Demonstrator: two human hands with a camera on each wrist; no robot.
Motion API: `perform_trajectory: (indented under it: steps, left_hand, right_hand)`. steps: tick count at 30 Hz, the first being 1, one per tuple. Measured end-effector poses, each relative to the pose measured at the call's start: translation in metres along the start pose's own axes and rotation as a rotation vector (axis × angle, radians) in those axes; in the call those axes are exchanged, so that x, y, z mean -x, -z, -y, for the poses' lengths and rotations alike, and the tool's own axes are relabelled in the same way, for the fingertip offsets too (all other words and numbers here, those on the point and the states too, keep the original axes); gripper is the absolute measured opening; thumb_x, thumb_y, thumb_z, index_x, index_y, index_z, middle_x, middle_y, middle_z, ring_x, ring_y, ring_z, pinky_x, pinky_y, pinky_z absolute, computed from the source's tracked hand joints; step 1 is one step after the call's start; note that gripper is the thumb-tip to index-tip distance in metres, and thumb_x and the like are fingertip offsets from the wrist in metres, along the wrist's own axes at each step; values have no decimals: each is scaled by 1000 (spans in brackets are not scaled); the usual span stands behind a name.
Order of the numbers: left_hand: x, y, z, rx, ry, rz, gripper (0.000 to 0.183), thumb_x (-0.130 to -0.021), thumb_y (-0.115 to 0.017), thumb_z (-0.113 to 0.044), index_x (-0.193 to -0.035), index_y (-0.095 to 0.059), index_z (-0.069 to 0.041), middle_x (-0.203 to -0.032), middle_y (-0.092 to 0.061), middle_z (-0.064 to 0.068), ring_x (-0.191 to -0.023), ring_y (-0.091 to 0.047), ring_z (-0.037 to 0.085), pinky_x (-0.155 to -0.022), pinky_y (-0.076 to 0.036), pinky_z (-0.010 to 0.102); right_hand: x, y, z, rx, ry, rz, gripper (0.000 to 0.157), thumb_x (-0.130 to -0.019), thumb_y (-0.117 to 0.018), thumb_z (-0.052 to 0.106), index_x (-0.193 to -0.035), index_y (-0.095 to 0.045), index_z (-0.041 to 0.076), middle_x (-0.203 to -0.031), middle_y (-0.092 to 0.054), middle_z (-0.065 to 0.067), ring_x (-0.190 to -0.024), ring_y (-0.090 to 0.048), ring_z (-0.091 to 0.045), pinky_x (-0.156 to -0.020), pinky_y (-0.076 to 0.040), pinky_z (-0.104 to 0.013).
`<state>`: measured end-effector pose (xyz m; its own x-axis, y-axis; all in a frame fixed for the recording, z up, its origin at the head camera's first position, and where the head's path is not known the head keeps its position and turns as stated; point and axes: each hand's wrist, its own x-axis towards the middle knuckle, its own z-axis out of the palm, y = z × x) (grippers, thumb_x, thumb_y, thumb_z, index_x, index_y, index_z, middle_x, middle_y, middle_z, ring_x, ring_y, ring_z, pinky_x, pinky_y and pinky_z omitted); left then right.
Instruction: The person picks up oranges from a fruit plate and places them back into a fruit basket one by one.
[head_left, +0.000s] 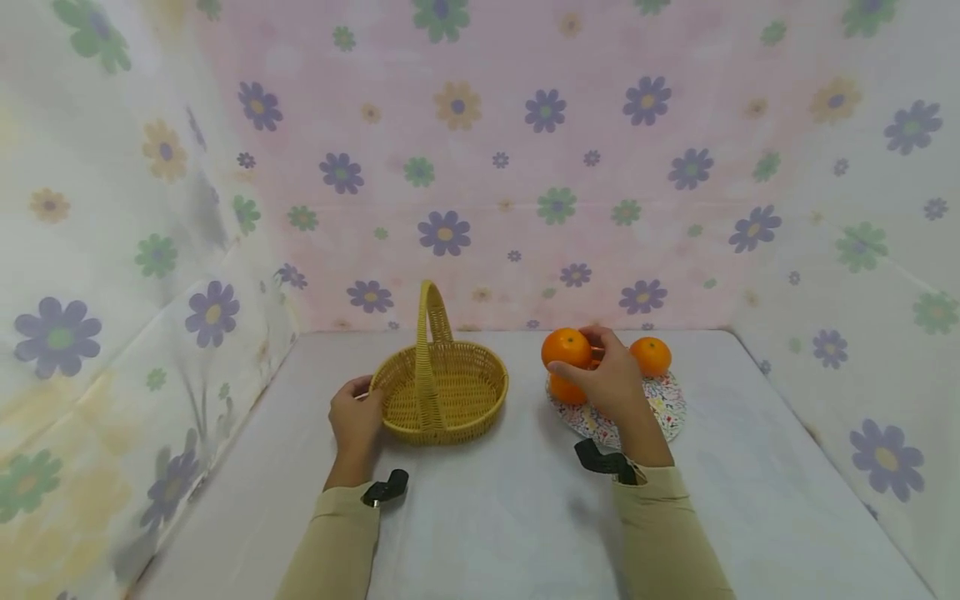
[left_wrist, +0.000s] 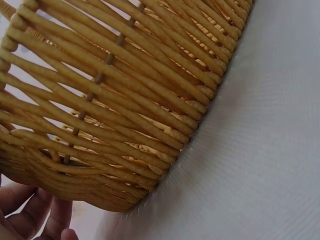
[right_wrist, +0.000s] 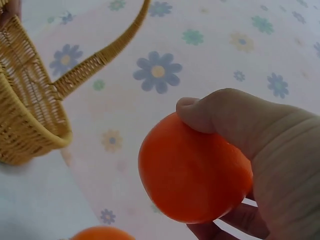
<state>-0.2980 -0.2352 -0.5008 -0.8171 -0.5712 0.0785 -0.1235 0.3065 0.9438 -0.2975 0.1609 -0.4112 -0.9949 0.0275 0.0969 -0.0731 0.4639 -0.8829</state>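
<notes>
I see the yellow wicker basket (head_left: 467, 427) sitting left of the multicoloured patterned plate (head_left: 667, 408), its long axis roughly side to side. The left hand (head_left: 356, 421) grips the basket's left rim; the right hand (head_left: 613, 379), nearer the plate, grasps a mandarin orange (head_left: 566, 346) well right of the basket.

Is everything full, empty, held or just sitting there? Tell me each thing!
Wicker basket: upright, empty, handle standing up
Upper orange: unpeeled, held up
Lower orange: not held, partly hidden
Right-hand orange: unpeeled, not held
Patterned plate: partly covered
Left hand: holding the basket's rim
Right hand: gripping the upper orange
</notes>
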Motion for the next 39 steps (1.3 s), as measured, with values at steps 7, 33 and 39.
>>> perform_trajectory:
  steps: [7, 33, 39]
  left_hand:
    - [2, -5, -1, -12, -25, -12, 35, -89, -61, -14, -123, -70, -8, -121, -70, 12, -107, -65, 28, -91, -53, 41]
    - [8, -11, -7, -13, -19, 27, 37, -91, -60, -15, -128, -64, -8, -126, -66, 13, -112, -63, 31, -95, -53, 46]
    - [7, -12, -6, -16, -7, 20, 38, -90, -60, -16, -127, -65, -10, -125, -66, 11, -111, -62, 30, -94, -53, 44]
  right_hand:
    - [-1, -19, 4, -10, 11, 55, 91, -74, -87, 58, -148, -48, 22, -149, -53, -2, -130, -55, -29, -106, -50, -52]
    - [11, -80, 10, 78, 155, 64, 79, -77, -87, 54, -143, -58, 21, -140, -60, -3, -124, -62, -30, -101, -56, -48]
    - [12, -93, 9, 101, 196, 54, 78, -77, -88, 52, -141, -60, 19, -140, -64, -2, -129, -61, -26, -105, -52, -52]
